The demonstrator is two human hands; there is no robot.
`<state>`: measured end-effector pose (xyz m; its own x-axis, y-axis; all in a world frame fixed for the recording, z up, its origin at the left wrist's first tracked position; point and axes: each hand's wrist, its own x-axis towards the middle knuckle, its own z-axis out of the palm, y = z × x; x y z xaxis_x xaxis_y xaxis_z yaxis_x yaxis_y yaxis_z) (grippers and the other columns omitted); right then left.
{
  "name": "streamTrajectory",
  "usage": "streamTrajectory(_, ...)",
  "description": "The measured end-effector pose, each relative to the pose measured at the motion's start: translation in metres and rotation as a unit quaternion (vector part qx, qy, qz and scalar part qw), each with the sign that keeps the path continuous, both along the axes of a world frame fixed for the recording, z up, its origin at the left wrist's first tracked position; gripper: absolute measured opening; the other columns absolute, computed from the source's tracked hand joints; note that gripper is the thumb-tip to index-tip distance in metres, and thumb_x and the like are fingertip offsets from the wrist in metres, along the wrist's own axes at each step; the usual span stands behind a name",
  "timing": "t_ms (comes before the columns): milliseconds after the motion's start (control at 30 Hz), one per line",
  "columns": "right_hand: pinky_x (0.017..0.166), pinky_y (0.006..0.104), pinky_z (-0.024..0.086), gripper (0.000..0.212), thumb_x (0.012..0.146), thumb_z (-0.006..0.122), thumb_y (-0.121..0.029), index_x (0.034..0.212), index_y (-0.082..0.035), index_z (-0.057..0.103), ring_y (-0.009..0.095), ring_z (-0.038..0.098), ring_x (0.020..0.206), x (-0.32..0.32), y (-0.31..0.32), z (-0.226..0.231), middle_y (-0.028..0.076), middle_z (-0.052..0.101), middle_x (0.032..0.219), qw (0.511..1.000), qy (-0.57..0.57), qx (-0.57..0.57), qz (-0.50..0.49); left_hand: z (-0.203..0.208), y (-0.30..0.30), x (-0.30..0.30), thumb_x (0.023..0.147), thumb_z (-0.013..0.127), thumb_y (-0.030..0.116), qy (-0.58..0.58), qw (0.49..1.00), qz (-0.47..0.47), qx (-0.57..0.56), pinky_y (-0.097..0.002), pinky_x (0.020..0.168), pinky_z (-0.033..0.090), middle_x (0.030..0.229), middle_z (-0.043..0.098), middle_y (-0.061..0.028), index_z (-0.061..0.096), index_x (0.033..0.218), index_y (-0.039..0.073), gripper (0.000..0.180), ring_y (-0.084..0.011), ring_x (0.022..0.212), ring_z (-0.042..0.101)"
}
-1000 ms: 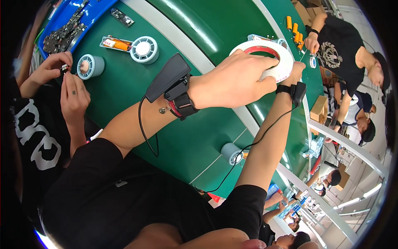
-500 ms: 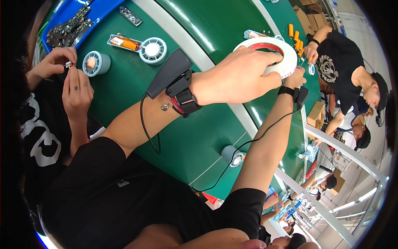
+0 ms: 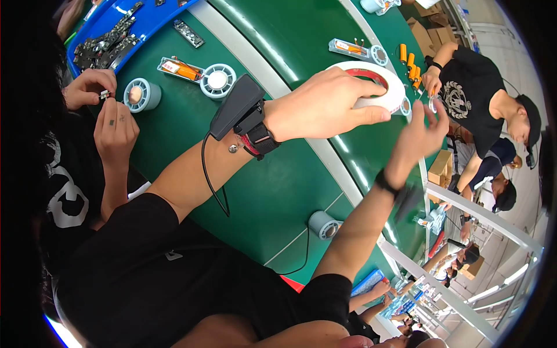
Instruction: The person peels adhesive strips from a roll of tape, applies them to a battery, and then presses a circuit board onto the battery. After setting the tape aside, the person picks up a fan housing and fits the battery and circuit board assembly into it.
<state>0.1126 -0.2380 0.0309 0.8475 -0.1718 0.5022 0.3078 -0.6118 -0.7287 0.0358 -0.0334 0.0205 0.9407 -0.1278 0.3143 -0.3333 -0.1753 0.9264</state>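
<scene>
My left hand point(image 3: 331, 105) grips a large roll of white tape point(image 3: 390, 87) with a red inner core, its thumb along the near side and its fingers reaching into the hole. The roll is held above the green work surface point(image 3: 272, 191). Just to the right of the roll, my right hand point(image 3: 419, 139) is raised with its fingers apart, somewhat blurred and apparently holding nothing. Beyond the roll lies a light-blue round part point(image 3: 379, 55) joined to a clear case with an orange battery point(image 3: 350, 49). Both my wrists carry black straps with dark devices.
At left, a co-worker's hands point(image 3: 110, 110) hold a small part beside a light-blue spoked cylinder point(image 3: 141, 95). A blue tray point(image 3: 159, 18) holds circuit boards. Another light-blue cylinder point(image 3: 322, 225) stands near me. Across the table, a person point(image 3: 476, 87) works beside several orange batteries point(image 3: 411, 61).
My right hand has left the roll's lower right edge and moved right and nearer, its fingers spreading. My left hand still holds the roll, shifted slightly left.
</scene>
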Motion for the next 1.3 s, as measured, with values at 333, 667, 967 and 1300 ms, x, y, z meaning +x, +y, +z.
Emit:
streamTrajectory(333, 0.073, 0.0263, 0.054, 0.025, 0.089, 0.072, -0.001, 0.113, -0.002, 0.067, 0.017, 0.063, 0.097, -0.143, -0.010, 0.006, 0.013, 0.060, 0.120, 0.992, -0.058, -0.109, 0.041, 0.011, -0.056, -0.031, 0.097, 0.050, 0.017, -0.100, 0.977, -0.079, 0.174, -0.0430, 0.098, 0.040, 0.112, 0.063, -0.0203, 0.055, 0.135, -0.001, 0.042, -0.0367, 0.106, 0.056)
streamTrajectory(667, 0.073, 0.0265, 0.055, 0.024, 0.084, 0.075, 0.007, 0.100, -0.001, 0.058, 0.016, 0.063, 0.097, -0.192, -0.046, -0.004, 0.013, 0.062, 0.112, 0.992, -0.004, 0.115, 0.049, 0.015, -0.085, -0.058, 0.097, 0.049, 0.016, -0.069, 0.955, -0.188, 0.220, -0.0438, 0.095, 0.041, 0.109, 0.063, -0.0177, 0.052, 0.135, 0.000, 0.041, -0.0382, 0.101, 0.055)
streamTrajectory(967, 0.072, 0.0230, 0.050, 0.035, 0.082, 0.075, 0.011, 0.104, -0.001, 0.051, 0.011, 0.058, 0.081, -0.216, -0.060, 0.003, 0.010, 0.063, 0.095, 0.983, -0.022, 0.169, 0.072, 0.003, -0.100, -0.064, 0.095, 0.054, 0.015, -0.109, 0.952, -0.225, 0.176, -0.0432, 0.090, 0.044, 0.100, 0.066, -0.0167, 0.056, 0.129, 0.000, 0.037, -0.0361, 0.092, 0.059)
streamTrajectory(1300, 0.068, 0.0211, 0.046, 0.041, 0.082, 0.080, 0.001, 0.119, -0.002, 0.062, 0.008, 0.054, 0.084, -0.206, -0.066, 0.018, 0.006, 0.057, 0.098, 0.979, 0.197, 0.001, -0.055, -0.004, -0.105, -0.072, 0.088, 0.062, 0.016, -0.203, 0.951, -0.101, 0.209, -0.0375, 0.082, 0.045, 0.088, 0.066, -0.0074, 0.061, 0.125, 0.004, 0.039, -0.0276, 0.082, 0.061)
